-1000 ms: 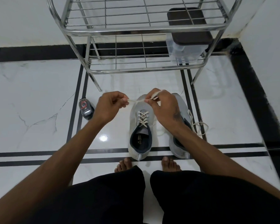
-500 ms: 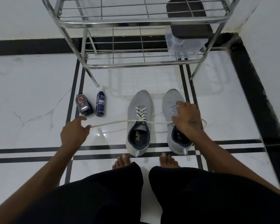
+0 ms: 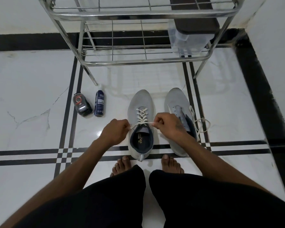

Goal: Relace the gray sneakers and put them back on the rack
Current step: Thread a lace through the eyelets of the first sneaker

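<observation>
Lacing the left gray sneaker (image 3: 141, 112)

My left hand (image 3: 116, 131) and right hand (image 3: 167, 125) each pinched an end of its lace (image 3: 141, 116), the shoe between them; the other sneaker (image 3: 178, 109) sat just beyond my right hand, the rack (image 3: 138, 13) further ahead.

white marble floor (image 3: 31, 89) with black inlay stripes; white walls (image 3: 273, 38)

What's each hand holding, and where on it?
Left hand pinches the lace end left of the laced sneaker; right hand pinches the other end.
</observation>
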Available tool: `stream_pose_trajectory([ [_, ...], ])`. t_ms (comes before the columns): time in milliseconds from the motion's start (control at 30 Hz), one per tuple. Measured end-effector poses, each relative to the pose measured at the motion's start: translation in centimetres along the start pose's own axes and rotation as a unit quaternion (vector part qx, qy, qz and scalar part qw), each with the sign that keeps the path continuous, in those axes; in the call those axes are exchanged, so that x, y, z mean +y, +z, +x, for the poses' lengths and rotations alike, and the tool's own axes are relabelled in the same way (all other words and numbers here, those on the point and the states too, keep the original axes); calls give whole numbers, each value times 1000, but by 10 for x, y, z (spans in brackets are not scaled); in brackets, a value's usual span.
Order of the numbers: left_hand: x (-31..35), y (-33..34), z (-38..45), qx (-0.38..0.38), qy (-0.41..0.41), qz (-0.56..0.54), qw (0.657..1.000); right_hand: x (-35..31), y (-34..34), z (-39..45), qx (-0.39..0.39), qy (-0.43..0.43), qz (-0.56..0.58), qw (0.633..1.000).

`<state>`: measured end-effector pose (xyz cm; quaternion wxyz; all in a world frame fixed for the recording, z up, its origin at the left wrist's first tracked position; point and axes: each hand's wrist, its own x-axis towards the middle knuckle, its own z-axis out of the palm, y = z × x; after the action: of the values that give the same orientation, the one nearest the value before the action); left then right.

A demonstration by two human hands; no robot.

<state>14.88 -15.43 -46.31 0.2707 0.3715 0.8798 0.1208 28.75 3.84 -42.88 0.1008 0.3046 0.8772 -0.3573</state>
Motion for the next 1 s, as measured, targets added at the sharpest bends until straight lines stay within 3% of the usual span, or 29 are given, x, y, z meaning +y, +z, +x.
stream_pose_trajectory([
  [67, -1, -2, -6, 12, 13, -34, 999, 5, -4, 1, -14, -12, 41, 999],
  [167, 16, -11, -17, 40, -42, -236, 970, 3, -5, 0, -38, -6, 150, 988],
  [267, 31, -15, -15, 83, -116, -453, 880, -11, -6, 1, -46, 14, 357, 933],
  [367, 45, -16, -6, 117, -119, -604, 779, -27, -4, 5, -47, 51, 516, 854],
  [400, 50, -15, -3, 122, -111, -627, 761, -32, -2, 6, -35, 65, 538, 840],
  [433, 54, -13, 0, 124, -96, -628, 762, -35, 1, 8, -16, 79, 542, 837],
  [533, 60, -2, 7, 138, -26, -556, 819, -38, 12, 13, 23, 104, 503, 858],
  [700, 60, 9, 12, 194, 28, -365, 910, -37, 14, 17, -49, 59, 415, 907],
  [833, 67, -2, 7, 193, 13, -261, 946, -33, 11, 16, -91, 24, 402, 911],
  [933, 71, -2, 7, 185, 21, -201, 962, -29, 14, 20, -18, -4, 316, 949],
  [1000, 68, 0, 7, 182, 10, -235, 955, -28, 18, 23, 21, -4, 285, 958],
])
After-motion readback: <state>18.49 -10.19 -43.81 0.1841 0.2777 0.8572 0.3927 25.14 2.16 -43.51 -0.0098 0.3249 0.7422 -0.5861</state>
